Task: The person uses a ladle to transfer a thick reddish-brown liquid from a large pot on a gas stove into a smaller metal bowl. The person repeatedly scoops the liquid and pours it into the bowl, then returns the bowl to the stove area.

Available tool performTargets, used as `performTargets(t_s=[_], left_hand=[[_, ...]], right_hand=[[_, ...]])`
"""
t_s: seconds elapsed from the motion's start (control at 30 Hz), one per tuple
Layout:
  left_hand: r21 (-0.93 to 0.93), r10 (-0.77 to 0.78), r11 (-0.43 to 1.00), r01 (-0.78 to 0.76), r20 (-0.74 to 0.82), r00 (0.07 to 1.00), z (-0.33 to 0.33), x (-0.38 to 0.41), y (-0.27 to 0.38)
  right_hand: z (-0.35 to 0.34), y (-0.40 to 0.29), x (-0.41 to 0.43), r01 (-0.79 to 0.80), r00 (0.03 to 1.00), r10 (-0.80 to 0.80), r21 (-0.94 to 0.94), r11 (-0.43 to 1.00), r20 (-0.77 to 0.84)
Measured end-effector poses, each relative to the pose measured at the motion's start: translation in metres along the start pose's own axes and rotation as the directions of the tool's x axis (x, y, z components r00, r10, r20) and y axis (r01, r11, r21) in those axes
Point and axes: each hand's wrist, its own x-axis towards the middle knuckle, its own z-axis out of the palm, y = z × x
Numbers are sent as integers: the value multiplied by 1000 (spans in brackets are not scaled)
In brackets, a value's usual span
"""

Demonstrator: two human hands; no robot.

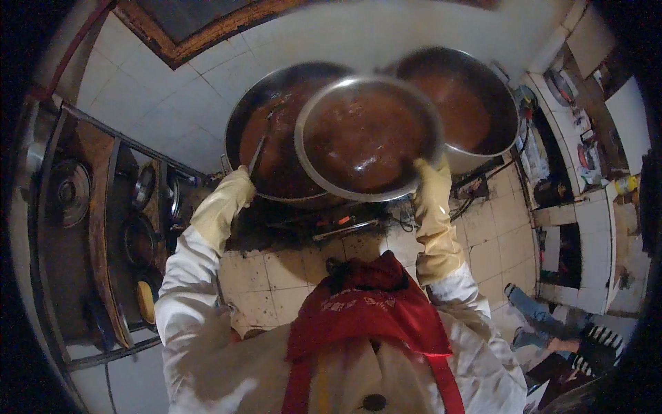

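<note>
My left hand [235, 189], in a cream rubber glove, grips the metal handle of a long utensil [261, 142]. Its far end lies in a large pot [234, 111] of reddish-brown liquid; what kind of utensil it is I cannot tell. A wide steel basin [300, 139], full of similar brown liquid, overlaps the pot's right side. My right hand [433, 173], gloved likewise, holds the basin's lower right rim. Whether the basin rests on the pots or is held above them is unclear. Behind it to the right stands a second large pot [504, 95] with brown liquid.
A dark stove [269, 222] sits below the pots, above a tiled floor [253, 290]. Shelves at left hold several lids and pans, among them a round lid [67, 191]. A cluttered tiled counter [589, 222] runs along the right. A person [563, 331] is at lower right.
</note>
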Motion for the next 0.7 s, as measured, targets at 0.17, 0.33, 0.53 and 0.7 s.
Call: performTargets(t_s=[0.17,0.33,0.53,0.7], left_hand=[[-246,202,958,-146,220,954,20,40,10],[-685,511,667,-294,132,849,46,46,-16],[-906,603,-186,380,200,772,40,-61,-40],[-771,761,-380,511,53,647,44,-144,-70]], right_hand=[[-2,1,2,-15,999,10,90,996,51],[3,-3,-2,9,998,-10,22,1000,58],[-2,4,1,3,997,-13,149,989,71],[-4,6,3,-32,999,31,71,997,9]])
